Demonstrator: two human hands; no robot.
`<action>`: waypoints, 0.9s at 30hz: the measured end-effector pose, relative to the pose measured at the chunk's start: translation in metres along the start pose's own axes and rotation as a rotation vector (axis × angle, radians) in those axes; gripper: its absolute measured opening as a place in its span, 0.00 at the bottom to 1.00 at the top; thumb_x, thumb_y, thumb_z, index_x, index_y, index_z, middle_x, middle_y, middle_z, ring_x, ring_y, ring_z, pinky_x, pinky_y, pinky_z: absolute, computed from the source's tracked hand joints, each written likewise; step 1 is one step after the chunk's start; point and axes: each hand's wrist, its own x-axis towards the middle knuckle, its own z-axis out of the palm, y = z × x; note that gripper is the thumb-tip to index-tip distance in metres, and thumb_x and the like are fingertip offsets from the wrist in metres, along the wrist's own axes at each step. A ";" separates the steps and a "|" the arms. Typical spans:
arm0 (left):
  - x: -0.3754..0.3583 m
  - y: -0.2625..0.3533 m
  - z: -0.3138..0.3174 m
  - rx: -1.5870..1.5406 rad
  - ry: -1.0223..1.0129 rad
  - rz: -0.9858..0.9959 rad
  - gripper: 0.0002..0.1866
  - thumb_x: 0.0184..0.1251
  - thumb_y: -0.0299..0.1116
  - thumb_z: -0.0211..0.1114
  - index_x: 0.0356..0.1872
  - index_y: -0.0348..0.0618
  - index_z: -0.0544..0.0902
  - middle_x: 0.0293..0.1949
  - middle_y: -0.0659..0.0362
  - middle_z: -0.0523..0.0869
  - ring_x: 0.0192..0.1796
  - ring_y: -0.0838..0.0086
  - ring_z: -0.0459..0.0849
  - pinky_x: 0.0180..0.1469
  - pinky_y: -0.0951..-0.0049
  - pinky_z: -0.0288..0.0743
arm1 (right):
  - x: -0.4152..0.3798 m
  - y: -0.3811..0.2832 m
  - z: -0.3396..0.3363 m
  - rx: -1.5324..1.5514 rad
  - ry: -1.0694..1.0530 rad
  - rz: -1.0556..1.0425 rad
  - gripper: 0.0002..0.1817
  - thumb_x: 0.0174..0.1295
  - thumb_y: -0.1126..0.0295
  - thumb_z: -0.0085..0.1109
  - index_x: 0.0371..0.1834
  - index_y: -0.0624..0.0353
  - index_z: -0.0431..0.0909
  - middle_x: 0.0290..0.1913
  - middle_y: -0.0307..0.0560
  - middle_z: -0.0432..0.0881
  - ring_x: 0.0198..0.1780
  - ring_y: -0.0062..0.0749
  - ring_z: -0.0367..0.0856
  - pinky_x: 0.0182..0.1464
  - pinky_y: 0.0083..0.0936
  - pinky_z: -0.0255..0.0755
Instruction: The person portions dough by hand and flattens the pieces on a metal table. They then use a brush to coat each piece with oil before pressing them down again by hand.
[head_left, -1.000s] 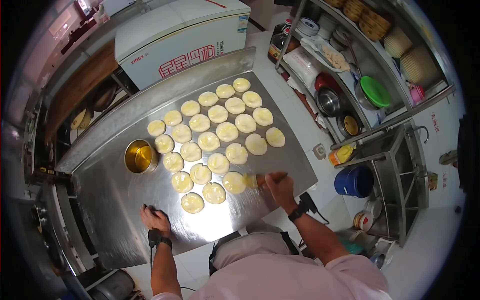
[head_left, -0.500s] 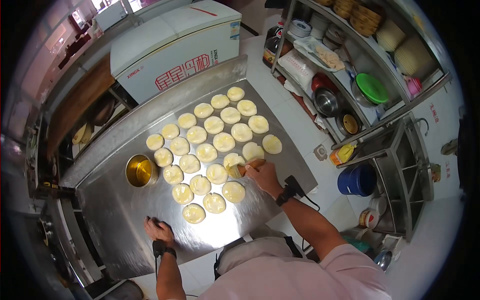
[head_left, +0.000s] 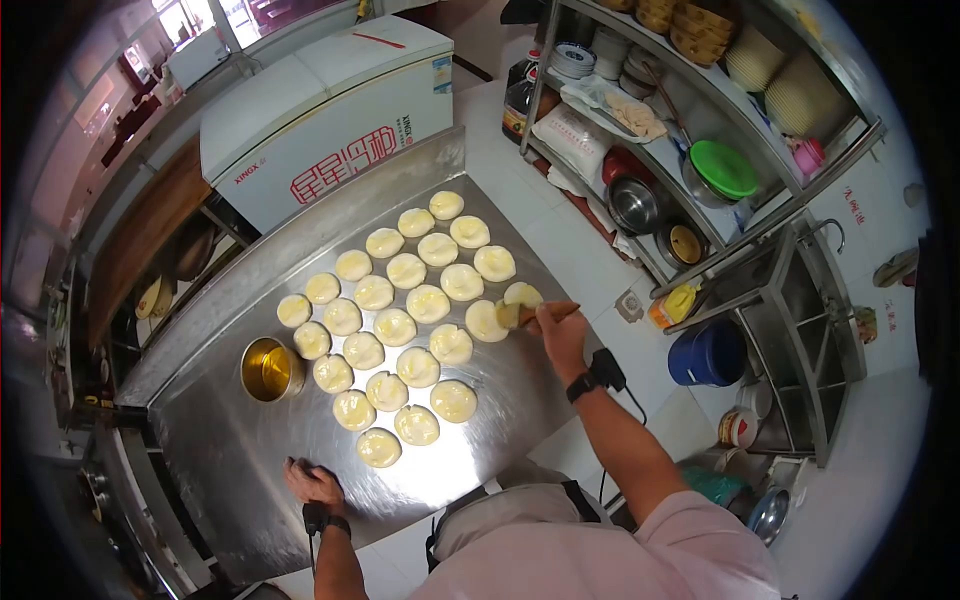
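My right hand [head_left: 562,340] grips a wooden-handled pastry brush [head_left: 509,315] at the right side of the rows of flat dough rounds [head_left: 427,304]. The bristles lie over the edge of one dough round [head_left: 487,321], and another round [head_left: 523,296] is partly covered by the brush. Oil glistens on many of the rounds. Resting on the metal table [head_left: 240,470] near its front edge, my left hand [head_left: 313,483] holds nothing and its fingers lie flat. Left of the dough stands a metal pot [head_left: 272,369] with yellow oil in it.
A raised metal ledge [head_left: 300,245] runs along the table's far side, with a white chest freezer [head_left: 330,120] behind it. Shelves [head_left: 650,170] of bowls and pans stand at the right, near a blue bucket [head_left: 708,355] and a metal sink unit [head_left: 800,320].
My right hand has moved the brush to the right, from one dough round to the rounds at the row's far end. My left hand stays on the table. The view has shifted slightly.
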 end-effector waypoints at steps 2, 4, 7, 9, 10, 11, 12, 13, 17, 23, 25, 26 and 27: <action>0.000 0.002 -0.006 -0.007 -0.027 -0.009 0.16 0.60 0.28 0.52 0.47 0.30 0.76 0.61 0.35 0.74 0.64 0.40 0.71 0.68 0.45 0.63 | -0.018 0.006 0.006 0.074 -0.013 0.026 0.09 0.66 0.73 0.60 0.35 0.71 0.82 0.27 0.46 0.86 0.28 0.24 0.85 0.30 0.18 0.78; -0.001 0.004 -0.010 -0.006 -0.029 -0.008 0.16 0.60 0.27 0.52 0.47 0.30 0.76 0.61 0.35 0.74 0.64 0.40 0.71 0.68 0.46 0.63 | -0.024 0.019 0.011 -0.065 -0.117 0.096 0.09 0.66 0.73 0.61 0.35 0.71 0.82 0.29 0.46 0.86 0.28 0.23 0.85 0.30 0.18 0.78; 0.002 0.003 -0.007 -0.010 -0.029 -0.001 0.16 0.60 0.27 0.52 0.47 0.29 0.76 0.61 0.34 0.74 0.64 0.40 0.71 0.68 0.46 0.63 | -0.017 0.021 -0.011 0.007 -0.056 0.024 0.09 0.66 0.72 0.62 0.33 0.70 0.82 0.28 0.46 0.86 0.27 0.23 0.85 0.30 0.19 0.78; 0.000 0.000 -0.006 -0.004 -0.035 0.004 0.16 0.61 0.28 0.52 0.47 0.29 0.76 0.62 0.34 0.74 0.64 0.40 0.71 0.69 0.46 0.62 | -0.006 0.016 -0.033 -0.074 -0.038 -0.051 0.09 0.65 0.72 0.62 0.33 0.70 0.82 0.28 0.46 0.86 0.27 0.23 0.85 0.30 0.20 0.79; -0.001 0.000 -0.007 -0.005 -0.040 0.000 0.16 0.61 0.28 0.52 0.47 0.29 0.76 0.62 0.34 0.73 0.64 0.40 0.70 0.69 0.46 0.62 | -0.001 0.014 -0.042 -0.155 -0.025 -0.122 0.10 0.65 0.72 0.63 0.33 0.70 0.82 0.28 0.46 0.86 0.27 0.23 0.85 0.30 0.20 0.79; -0.001 0.000 -0.007 -0.005 -0.044 -0.005 0.17 0.61 0.29 0.52 0.48 0.29 0.76 0.62 0.34 0.73 0.65 0.40 0.70 0.69 0.46 0.62 | 0.006 0.014 -0.046 -0.156 -0.022 -0.122 0.10 0.65 0.72 0.63 0.33 0.70 0.82 0.28 0.46 0.86 0.27 0.23 0.85 0.30 0.20 0.79; -0.001 0.000 -0.006 -0.005 -0.044 -0.003 0.17 0.61 0.29 0.52 0.48 0.29 0.76 0.62 0.34 0.73 0.65 0.40 0.70 0.69 0.46 0.62 | 0.015 0.014 -0.046 -0.080 -0.018 -0.088 0.09 0.65 0.72 0.62 0.33 0.70 0.83 0.27 0.45 0.85 0.27 0.23 0.84 0.31 0.20 0.78; -0.001 -0.001 -0.007 0.015 -0.054 0.002 0.17 0.61 0.30 0.52 0.48 0.29 0.76 0.62 0.35 0.73 0.65 0.40 0.70 0.69 0.46 0.62 | 0.021 0.014 -0.048 -0.002 -0.015 -0.052 0.09 0.65 0.73 0.62 0.34 0.71 0.83 0.27 0.44 0.85 0.27 0.23 0.84 0.31 0.19 0.78; -0.001 -0.001 -0.004 0.023 -0.007 0.025 0.18 0.61 0.30 0.52 0.49 0.28 0.76 0.62 0.35 0.73 0.64 0.40 0.70 0.69 0.46 0.62 | 0.046 0.005 -0.062 -0.033 0.066 -0.003 0.08 0.65 0.74 0.62 0.37 0.70 0.83 0.27 0.42 0.84 0.27 0.22 0.83 0.32 0.19 0.79; 0.002 0.001 -0.008 0.047 -0.057 -0.008 0.17 0.62 0.31 0.51 0.48 0.30 0.76 0.61 0.36 0.74 0.63 0.40 0.70 0.68 0.46 0.62 | 0.068 0.002 -0.019 0.025 -0.018 -0.141 0.08 0.65 0.73 0.63 0.40 0.68 0.83 0.29 0.43 0.84 0.29 0.21 0.83 0.35 0.20 0.81; 0.002 0.001 -0.008 0.042 -0.059 -0.011 0.18 0.61 0.30 0.52 0.49 0.29 0.75 0.60 0.35 0.74 0.63 0.40 0.70 0.68 0.46 0.62 | 0.080 0.003 0.008 0.099 -0.082 -0.127 0.07 0.65 0.73 0.64 0.39 0.68 0.82 0.29 0.43 0.84 0.29 0.21 0.83 0.35 0.20 0.81; 0.002 0.000 -0.008 0.035 -0.068 -0.010 0.20 0.59 0.29 0.52 0.50 0.27 0.75 0.60 0.34 0.74 0.63 0.39 0.70 0.68 0.46 0.61 | 0.084 0.002 0.017 0.109 -0.128 -0.086 0.08 0.65 0.72 0.64 0.38 0.68 0.82 0.28 0.41 0.83 0.28 0.21 0.83 0.32 0.20 0.80; 0.002 0.000 -0.007 0.037 -0.066 -0.015 0.20 0.59 0.29 0.52 0.50 0.27 0.75 0.60 0.34 0.74 0.63 0.39 0.70 0.68 0.46 0.61 | 0.089 0.000 0.020 0.110 -0.134 -0.086 0.08 0.65 0.72 0.64 0.38 0.68 0.82 0.28 0.41 0.83 0.28 0.21 0.83 0.32 0.20 0.80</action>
